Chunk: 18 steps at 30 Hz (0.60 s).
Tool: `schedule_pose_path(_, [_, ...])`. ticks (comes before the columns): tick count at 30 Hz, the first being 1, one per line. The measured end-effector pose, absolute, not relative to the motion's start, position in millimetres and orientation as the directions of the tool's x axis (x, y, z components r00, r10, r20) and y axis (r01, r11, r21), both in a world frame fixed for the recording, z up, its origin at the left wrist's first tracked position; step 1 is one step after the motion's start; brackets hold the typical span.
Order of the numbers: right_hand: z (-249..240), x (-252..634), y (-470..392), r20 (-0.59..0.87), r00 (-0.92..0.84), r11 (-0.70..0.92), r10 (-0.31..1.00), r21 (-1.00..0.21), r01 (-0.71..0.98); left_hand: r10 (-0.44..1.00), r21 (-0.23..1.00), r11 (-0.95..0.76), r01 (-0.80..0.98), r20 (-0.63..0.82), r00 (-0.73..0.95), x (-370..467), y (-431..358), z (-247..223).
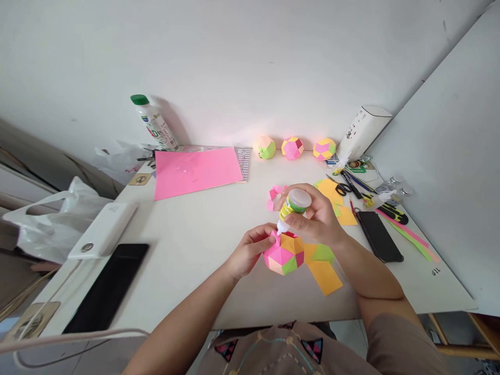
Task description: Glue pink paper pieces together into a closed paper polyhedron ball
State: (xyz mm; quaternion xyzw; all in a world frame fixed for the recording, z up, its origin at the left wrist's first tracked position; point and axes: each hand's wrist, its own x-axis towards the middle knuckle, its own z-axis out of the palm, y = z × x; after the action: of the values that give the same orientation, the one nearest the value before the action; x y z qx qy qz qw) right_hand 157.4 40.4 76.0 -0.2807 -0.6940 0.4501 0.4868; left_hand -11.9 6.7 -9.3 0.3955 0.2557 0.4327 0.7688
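A multicoloured paper ball (282, 256) in pink, orange and green is above the table near the front. My left hand (250, 250) pinches a pink flap at the ball's upper left edge. In my right hand (318, 213) a glue bottle (292, 207) is held upside down, its white nozzle at that pink flap, close to my left fingertips. The ball's top shows a dark red gap beside the nozzle. Orange and green paper pieces (325, 276) lie right of the ball, and small pink pieces (271, 200) lie behind my hands.
Three finished-looking paper balls (292, 148) stand by the wall. Pink sheets (197, 172) lie back left, near a green-capped bottle (156, 125). Black scissors (344, 188), a cutter (392, 213) and a black phone (378, 237) are on the right; a black slab (111, 286) and white box (103, 229) are left.
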Motion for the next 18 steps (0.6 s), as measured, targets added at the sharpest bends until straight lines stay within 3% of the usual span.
schedule_pose_path(18, [75.6, 160.1, 39.7, 0.45, -0.438, 0.487, 0.778, -0.873, -0.031, 0.856, 0.821, 0.33, -0.465, -0.053, 0.515, -12.2, 6.3, -11.7])
